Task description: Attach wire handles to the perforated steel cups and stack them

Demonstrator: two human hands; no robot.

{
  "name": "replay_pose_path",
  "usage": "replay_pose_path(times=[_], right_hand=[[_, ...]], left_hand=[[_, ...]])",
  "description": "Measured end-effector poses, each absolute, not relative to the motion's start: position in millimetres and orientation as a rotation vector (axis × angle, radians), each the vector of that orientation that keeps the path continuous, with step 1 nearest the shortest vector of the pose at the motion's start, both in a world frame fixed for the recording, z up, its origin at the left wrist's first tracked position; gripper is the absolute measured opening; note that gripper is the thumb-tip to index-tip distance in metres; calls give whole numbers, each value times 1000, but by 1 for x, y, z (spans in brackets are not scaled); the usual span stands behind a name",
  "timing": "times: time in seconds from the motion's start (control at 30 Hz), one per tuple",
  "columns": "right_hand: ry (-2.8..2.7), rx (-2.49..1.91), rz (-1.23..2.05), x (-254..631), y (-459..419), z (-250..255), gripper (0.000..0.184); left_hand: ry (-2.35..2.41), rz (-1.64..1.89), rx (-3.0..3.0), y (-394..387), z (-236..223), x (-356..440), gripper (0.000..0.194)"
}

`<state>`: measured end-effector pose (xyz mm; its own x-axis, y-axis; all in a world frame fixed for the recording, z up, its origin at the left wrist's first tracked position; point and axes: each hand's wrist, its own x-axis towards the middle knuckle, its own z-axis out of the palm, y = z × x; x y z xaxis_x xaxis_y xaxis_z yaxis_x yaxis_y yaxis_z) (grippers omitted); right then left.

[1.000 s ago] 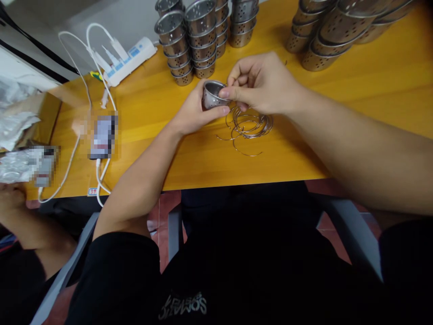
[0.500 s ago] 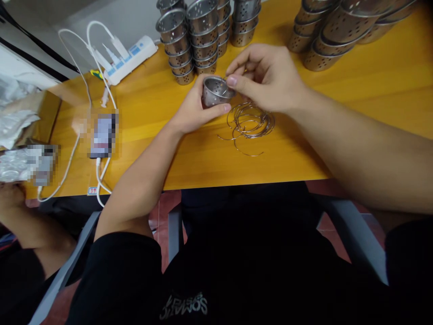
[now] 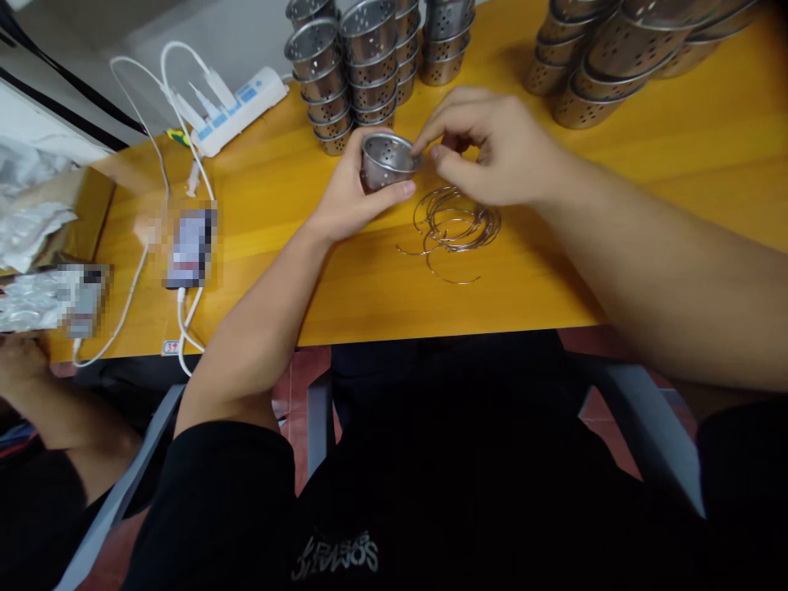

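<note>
My left hand [image 3: 352, 195] is wrapped round a small perforated metal cup [image 3: 385, 174], its mouth tilted up and toward me. At the cup's right rim is my right hand [image 3: 492, 149]. Its index finger reaches to that rim, while the thumb is apart from it and nothing shows between them. Just below the right hand, a loose bundle of thin metal wire rings [image 3: 463, 234] lies on the table, with a few ends sticking out.
Stacks of similar perforated cups [image 3: 373, 66] stand behind my hands, and more stacked cups [image 3: 600, 90] are at the right. Leftward lie a power strip [image 3: 240, 107], a phone [image 3: 190, 246] and white cables. Another person's arm [image 3: 67, 419] is at the far left.
My right thumb and index finger have come apart from their pinch at the cup's rim. The cup has shifted slightly left and its mouth faces me more.
</note>
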<state>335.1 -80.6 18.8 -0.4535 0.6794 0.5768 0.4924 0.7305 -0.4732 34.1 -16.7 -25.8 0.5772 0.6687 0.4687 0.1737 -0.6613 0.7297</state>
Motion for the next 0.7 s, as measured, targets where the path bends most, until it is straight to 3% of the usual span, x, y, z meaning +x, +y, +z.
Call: replay_pose_path(times=[0.27, 0.37, 0.53, 0.7], right_hand=[[-2246, -904, 424, 326, -83, 8, 24], [-2253, -883, 481, 327, -82, 6, 33], [-2112, -798, 583, 327, -77, 5, 28], [-2108, -787, 366, 336, -76, 21, 44]], left_hand=[[664, 1079, 2354, -14, -34, 33, 90], [670, 1025, 2265, -12, -33, 32, 96], [773, 967, 2256, -17, -29, 38, 96], [825, 959, 2233, -17, -32, 39, 87]])
